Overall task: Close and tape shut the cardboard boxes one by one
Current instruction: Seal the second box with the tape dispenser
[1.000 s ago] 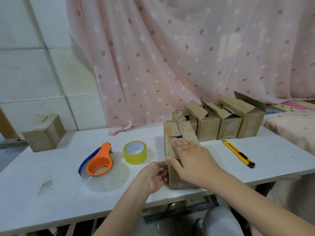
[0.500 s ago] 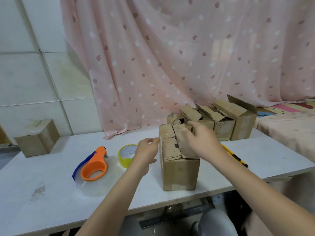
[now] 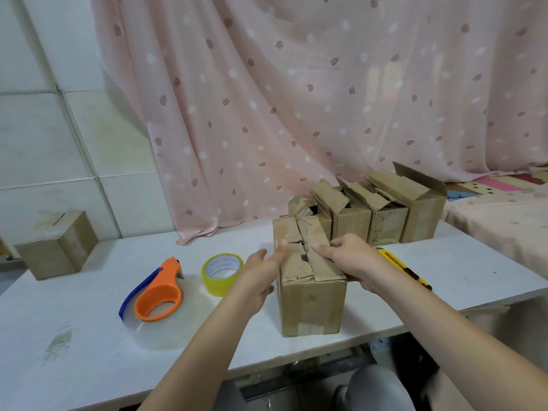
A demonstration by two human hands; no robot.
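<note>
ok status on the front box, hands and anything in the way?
Both hands, left and right, press the flaps of the front box down. Flaps folded, no tape on yet. Tape dispenser idle at left, nothing blocking.

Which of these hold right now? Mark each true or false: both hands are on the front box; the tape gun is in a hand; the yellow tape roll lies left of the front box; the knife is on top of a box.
1. Both hands are on the front box: true; left hand and right hand press its top flaps.
2. The tape gun is in a hand: false; it lies on the table.
3. The yellow tape roll lies left of the front box: true.
4. The knife is on a box: false; it lies on the table.
</note>
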